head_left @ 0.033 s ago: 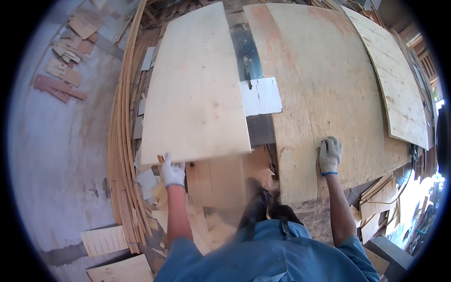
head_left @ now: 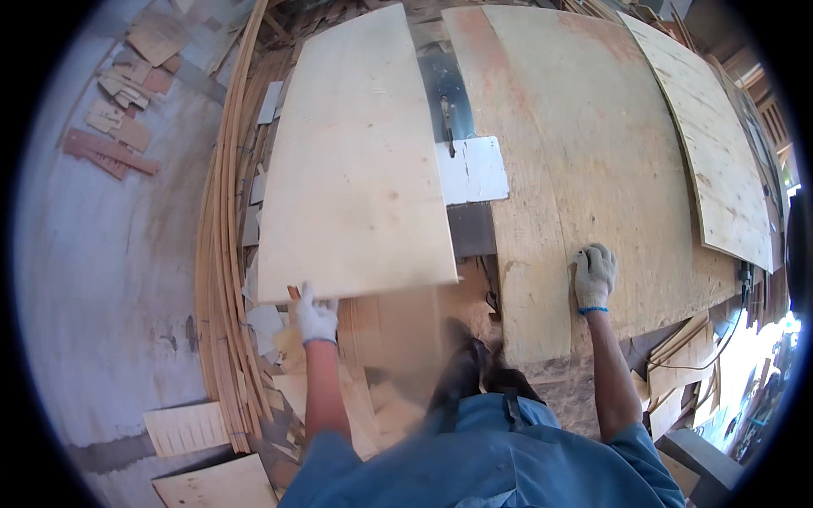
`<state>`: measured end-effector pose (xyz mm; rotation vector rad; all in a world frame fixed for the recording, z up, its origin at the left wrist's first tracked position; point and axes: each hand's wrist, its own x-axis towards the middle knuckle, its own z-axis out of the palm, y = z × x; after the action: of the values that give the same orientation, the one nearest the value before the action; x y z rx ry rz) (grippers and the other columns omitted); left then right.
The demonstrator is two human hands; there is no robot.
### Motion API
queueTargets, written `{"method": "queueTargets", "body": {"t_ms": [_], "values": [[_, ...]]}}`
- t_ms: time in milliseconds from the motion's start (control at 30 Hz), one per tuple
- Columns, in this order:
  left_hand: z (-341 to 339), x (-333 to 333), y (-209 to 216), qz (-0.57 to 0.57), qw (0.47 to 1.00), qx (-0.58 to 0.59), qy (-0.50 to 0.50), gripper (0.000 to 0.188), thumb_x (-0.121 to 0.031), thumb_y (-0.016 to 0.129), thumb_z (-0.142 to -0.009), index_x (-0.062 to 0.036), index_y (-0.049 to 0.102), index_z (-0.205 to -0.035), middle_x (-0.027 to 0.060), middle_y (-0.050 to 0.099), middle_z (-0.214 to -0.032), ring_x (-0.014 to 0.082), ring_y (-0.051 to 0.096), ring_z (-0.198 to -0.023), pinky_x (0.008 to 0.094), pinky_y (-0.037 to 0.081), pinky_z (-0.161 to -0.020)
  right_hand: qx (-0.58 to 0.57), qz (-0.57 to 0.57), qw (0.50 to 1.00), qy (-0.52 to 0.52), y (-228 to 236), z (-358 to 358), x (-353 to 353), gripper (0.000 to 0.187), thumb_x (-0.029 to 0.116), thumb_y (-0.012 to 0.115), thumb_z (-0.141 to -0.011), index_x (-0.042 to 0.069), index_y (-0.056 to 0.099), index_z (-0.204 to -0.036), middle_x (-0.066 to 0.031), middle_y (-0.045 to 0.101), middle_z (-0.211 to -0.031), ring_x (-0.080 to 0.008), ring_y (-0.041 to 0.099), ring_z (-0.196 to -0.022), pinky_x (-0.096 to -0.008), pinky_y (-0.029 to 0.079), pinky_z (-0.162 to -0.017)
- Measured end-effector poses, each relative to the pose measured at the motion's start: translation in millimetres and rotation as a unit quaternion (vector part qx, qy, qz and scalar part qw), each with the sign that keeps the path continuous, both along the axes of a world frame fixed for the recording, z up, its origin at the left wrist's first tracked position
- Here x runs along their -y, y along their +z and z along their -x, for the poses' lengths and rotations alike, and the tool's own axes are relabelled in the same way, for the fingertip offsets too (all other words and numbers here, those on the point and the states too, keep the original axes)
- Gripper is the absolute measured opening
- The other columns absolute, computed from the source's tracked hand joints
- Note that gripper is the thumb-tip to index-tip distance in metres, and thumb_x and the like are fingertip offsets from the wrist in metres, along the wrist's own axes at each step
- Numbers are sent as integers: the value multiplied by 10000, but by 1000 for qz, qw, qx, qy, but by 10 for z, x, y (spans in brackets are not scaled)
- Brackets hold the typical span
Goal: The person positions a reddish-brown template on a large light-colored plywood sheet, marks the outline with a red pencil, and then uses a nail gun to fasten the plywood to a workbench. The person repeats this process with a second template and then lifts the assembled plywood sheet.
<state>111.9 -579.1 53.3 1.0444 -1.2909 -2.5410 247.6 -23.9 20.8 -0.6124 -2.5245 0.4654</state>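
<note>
A large pale plywood sheet (head_left: pixel 364 169) lies left of centre. My left hand (head_left: pixel 317 317), in a white knit glove, grips its near edge close to the left corner, with some fingers hidden under the sheet. To the right stretches a worn wooden tabletop (head_left: pixel 614 161). My right hand (head_left: pixel 595 278), gloved with a blue cuff edge, rests on it with the fingers curled in and nothing seen in them. Between sheet and tabletop shows a blue metal surface (head_left: pixel 461 106) with a narrow slot and a blade-like piece, beside a white plate (head_left: pixel 478 172).
Another plywood sheet (head_left: pixel 716 152) lies at the tabletop's right side. Long wooden strips (head_left: pixel 222 254) run along the left. Board offcuts (head_left: pixel 114 152) lie on the floor at the far left, and wood pieces (head_left: pixel 682 364) with a cable (head_left: pixel 720 347) stand at lower right.
The plywood sheet has shifted slightly toward me, and my left hand has come back with it. My right hand stays in place on the tabletop.
</note>
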Motion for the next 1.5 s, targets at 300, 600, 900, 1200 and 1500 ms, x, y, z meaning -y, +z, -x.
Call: {"method": "queueTargets", "body": {"t_ms": [300, 600, 900, 1200, 1500], "values": [[-3102, -331, -522, -77, 993, 91, -23, 301, -258, 642, -986, -149, 588, -1262, 51, 619, -1277, 218, 565, -1205, 448, 494, -1003, 63, 124, 989, 55, 245, -259, 131, 225, 243, 636, -902, 54, 694, -1007, -151, 682, -1069, -354, 606, -1057, -426, 475, -928], [-5116, 899, -458, 160, 892, 234, -351, 354, -323, 581, -996, -27, 616, -1188, 122, 675, -1144, 240, 660, -985, 374, 554, -861, 150, 289, 938, 117, 297, -1849, 1385, 328, 211, 642, -934, 26, 645, -1204, -189, 693, -1105, -336, 670, -1052, -400, 526, -891], [-3904, 1228, -634, 99, 963, 135, -211, 598, -498, 528, -1009, -3, 558, -1343, 128, 651, -1261, 223, 629, -1129, 364, 520, -965, 241, 193, 949, 53, 337, -1998, 1536, 470, 474, 492, -967, 87, 628, -1197, -253, 680, -1096, -457, 632, -1047, -522, 491, -915], [-3766, 988, -704, 139, 967, 111, -183, 449, -375, 497, -1040, 20, 615, -1219, 77, 665, -1133, 170, 640, -1034, 318, 520, -926, 249, 144, 955, 67, 487, -2483, 1850, 523, 512, 468, -966, 24, 649, -1021, -274, 689, -1012, -470, 644, -992, -539, 493, -874], [-5467, 1704, -647, 171, 946, 90, -261, 472, -320, 529, -1024, 35, 555, -1335, 119, 616, -1302, 207, 601, -1178, 345, 476, -1038, 246, 282, 927, 12, 128, -4513, 2302, 425, 445, 567, -955, 21, 586, -926, -328, 641, -916, -535, 607, -914, -586, 480, -754]]}}
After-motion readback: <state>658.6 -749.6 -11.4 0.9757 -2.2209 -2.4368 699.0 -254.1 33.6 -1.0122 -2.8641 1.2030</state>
